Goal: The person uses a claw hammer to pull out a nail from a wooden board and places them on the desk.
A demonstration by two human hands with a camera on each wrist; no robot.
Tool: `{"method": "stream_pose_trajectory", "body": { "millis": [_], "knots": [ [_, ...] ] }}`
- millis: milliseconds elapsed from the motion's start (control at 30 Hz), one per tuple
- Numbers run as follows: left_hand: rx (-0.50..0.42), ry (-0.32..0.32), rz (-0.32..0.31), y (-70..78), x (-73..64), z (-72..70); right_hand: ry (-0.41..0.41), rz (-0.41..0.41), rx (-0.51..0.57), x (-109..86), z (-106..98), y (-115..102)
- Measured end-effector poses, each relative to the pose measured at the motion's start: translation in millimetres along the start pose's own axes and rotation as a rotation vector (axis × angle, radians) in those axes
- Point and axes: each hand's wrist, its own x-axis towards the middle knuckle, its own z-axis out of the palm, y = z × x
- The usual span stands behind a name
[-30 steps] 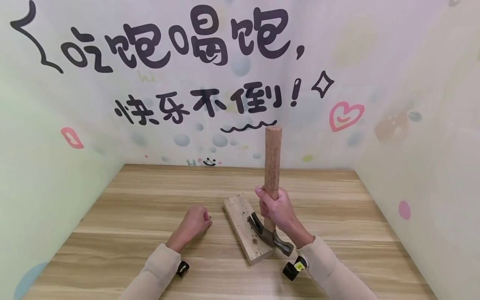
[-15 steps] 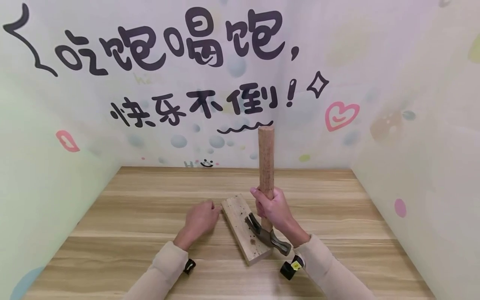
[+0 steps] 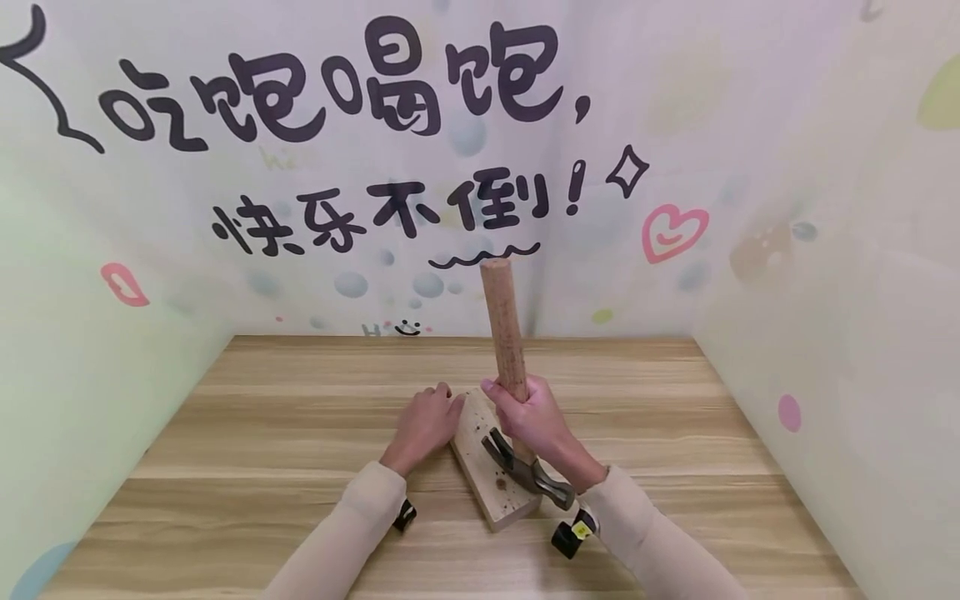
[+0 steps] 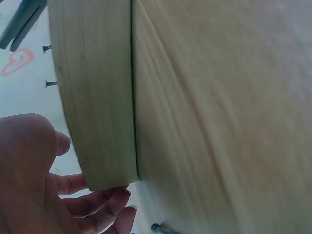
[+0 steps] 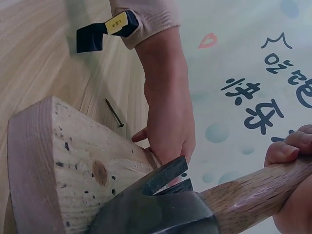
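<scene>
My right hand (image 3: 536, 421) grips a claw hammer (image 3: 504, 333) by its wooden handle, which stands nearly upright and tilts left. The steel head hangs below the fist and overlaps the wooden board (image 3: 483, 483) in the head view, its claw toward the board. My left hand (image 3: 426, 421) holds the board's far end, its thumb at the near left edge and its fingers curled round the end face, as the left wrist view shows. Two nails (image 4: 50, 84) stick out of the board's upper face. Dark holes and a knot (image 5: 100, 172) mark that face.
A loose nail (image 5: 115, 113) lies on the wood-grain table (image 3: 300, 500) left of the board. A printed cloth wall (image 3: 360, 292) with writing stands behind the table, and pale walls (image 3: 847, 350) flank it. Each wrist bears a black camera (image 3: 566, 540).
My left hand has moved right and away from me, from the bare table to the board's far end. The hammer handle's top has tipped left. The view has swung slightly to the right.
</scene>
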Motion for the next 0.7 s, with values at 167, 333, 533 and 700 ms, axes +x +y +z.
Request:
{"method": "stream_pose_trajectory", "body": {
  "millis": [167, 333, 533, 700],
  "knots": [
    [0.004, -0.065, -0.031, 0.4, 3.7, 7.6, -0.001, 0.019, -0.033, 1.9, 0, -2],
    [0.039, -0.087, -0.023, -0.1, 4.2, 9.9, 0.014, 0.085, -0.063, 10.1, 3, -3],
    [0.083, -0.085, -0.012, 0.3, 2.6, 10.4, 0.010, 0.221, -0.124, 25.8, 11, -2],
    [0.082, -0.069, 0.000, 2.3, 1.8, 8.5, 0.022, 0.283, -0.242, 39.2, 22, -1]
  ]
}}
